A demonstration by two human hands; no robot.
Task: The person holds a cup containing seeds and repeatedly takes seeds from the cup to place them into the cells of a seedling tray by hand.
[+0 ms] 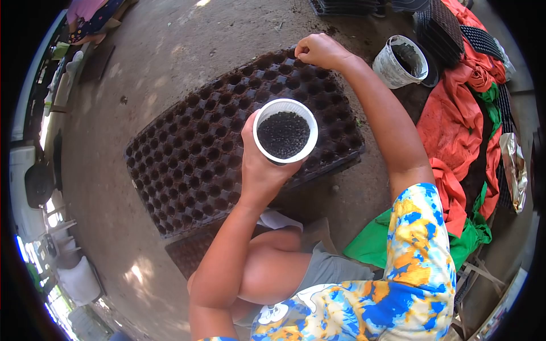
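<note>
A white plastic cup [257, 132] filled partway with small dark seeds [283, 135] is in my left hand [263, 170], its fingers wrapped round the side. It is held above a black seedling tray [187, 165] whose many round cells contain dark brown soil. At the tray's far edge, my right hand [322, 51] has its fingers curled together in a pinch over the corner cells. Whatever may be between those fingertips is too small to see. The cup hides some cells near the tray's middle.
A soil-smeared white bucket [388, 65] stands right of the tray. Red cloth [455, 119] and green cloth [369, 241] lie along the right side. Stacked black trays [438, 28] sit at the back right. Another person [94, 20] is at the far left.
</note>
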